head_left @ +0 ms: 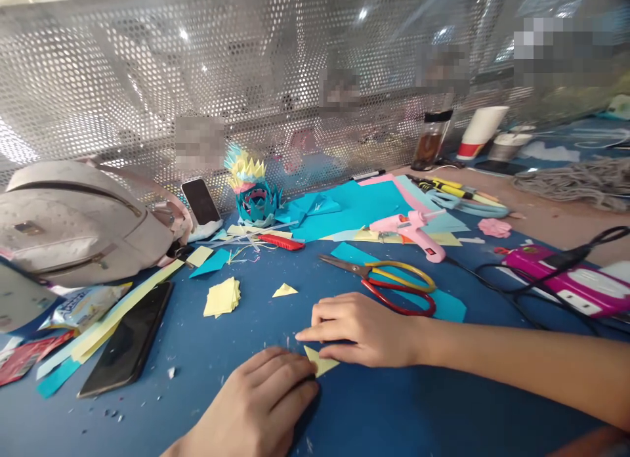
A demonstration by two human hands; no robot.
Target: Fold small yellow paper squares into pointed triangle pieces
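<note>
A small folded piece of yellow paper [325,364] lies on the blue tabletop between my hands, partly covered by them. My left hand [268,398] has its fingers curled together, their tips holding the paper's left edge. From the right, my right hand [364,329] comes over it, thumb on the paper and index finger stretched out by its upper corner. Beyond my hands sits another folded yellow paper triangle [285,290]. A stack of yellow paper squares [222,297] lies to its left. Scissors [378,273] with red and yellow handles rest behind my right hand.
A pink glue gun [416,232], a red cutter [281,241] and blue paper sheets [354,204] lie further back, near a folded-paper figure [253,194]. On the left are a phone [130,339] and a backpack [83,214]. A purple power strip [561,280] with cables lies right.
</note>
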